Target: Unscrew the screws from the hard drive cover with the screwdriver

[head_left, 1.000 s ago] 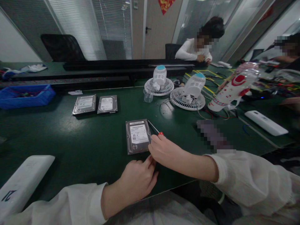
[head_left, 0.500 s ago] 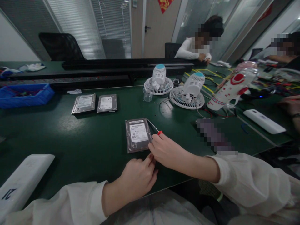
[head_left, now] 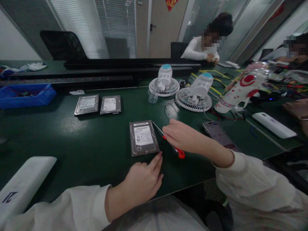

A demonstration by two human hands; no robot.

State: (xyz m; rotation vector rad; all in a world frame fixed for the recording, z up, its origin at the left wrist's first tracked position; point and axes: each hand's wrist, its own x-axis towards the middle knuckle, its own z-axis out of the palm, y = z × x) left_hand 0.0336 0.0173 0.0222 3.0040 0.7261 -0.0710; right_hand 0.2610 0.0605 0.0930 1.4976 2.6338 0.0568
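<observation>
A silver hard drive [head_left: 143, 138] lies label up on the green table [head_left: 96, 144] in front of me. My left hand [head_left: 143, 180] rests on the table just below the drive's near right corner, fingers lying loosely flat, index tip almost touching that corner, nothing in it. My right hand [head_left: 185, 138] is to the right of the drive, fingers curled down over a red-handled screwdriver [head_left: 179, 153]. The thin metal shaft points toward the drive's far right corner, and the red handle end sticks out under my palm.
Two more hard drives [head_left: 87, 104] [head_left: 110, 104] lie at the back left, near a blue bin [head_left: 24, 96]. Two small white fans [head_left: 164, 84] [head_left: 196, 96], a clear cup [head_left: 152, 96], a phone [head_left: 218, 132], a white box [head_left: 21, 186] and wires surround me. Other people work at the far right.
My right hand has left the drive's near right corner, moved up and right, and closed over the screwdriver. My left hand has stayed put, index finger stretched a little further.
</observation>
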